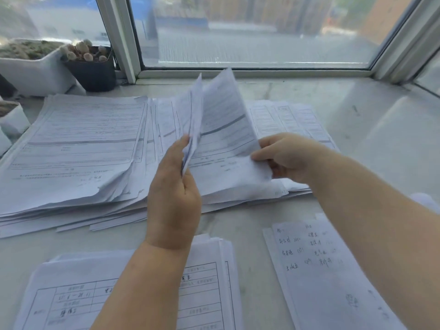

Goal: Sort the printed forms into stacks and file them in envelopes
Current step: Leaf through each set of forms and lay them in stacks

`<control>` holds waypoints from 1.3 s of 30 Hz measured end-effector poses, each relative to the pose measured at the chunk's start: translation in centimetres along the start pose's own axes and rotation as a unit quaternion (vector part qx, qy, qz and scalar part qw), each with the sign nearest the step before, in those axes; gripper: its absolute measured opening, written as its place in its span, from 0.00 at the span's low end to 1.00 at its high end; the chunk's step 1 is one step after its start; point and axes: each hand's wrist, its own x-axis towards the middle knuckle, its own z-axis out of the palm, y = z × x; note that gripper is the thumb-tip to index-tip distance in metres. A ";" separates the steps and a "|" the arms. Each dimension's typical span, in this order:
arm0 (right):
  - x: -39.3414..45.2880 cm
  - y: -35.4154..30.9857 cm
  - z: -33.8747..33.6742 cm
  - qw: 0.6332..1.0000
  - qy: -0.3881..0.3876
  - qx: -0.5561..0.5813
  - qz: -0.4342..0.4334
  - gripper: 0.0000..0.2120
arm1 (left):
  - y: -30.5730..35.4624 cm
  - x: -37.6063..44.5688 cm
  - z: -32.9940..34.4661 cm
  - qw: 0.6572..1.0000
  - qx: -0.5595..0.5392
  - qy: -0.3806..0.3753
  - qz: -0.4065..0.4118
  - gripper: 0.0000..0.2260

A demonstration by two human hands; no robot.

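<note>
Left hand [175, 186] pinches a thin sheaf of forms [194, 120] upright at its lower edge. Right hand [285, 158] grips the lower right corner of a lifted form [226, 129], thumb on top; the other fingers are hidden, probably curled beneath. Both papers are raised over the large spread stack [71, 148] on the worktop [357, 120]. Near stack [204, 282] beneath left forearm. Handwritten sheet [316, 270] lies at right.
</note>
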 end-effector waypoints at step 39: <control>-34.2 18.0 13.7 0.997 0.071 -0.030 0.018 0.10 | 9.2 -26.4 -19.8 0.912 0.092 -0.393 0.072 0.10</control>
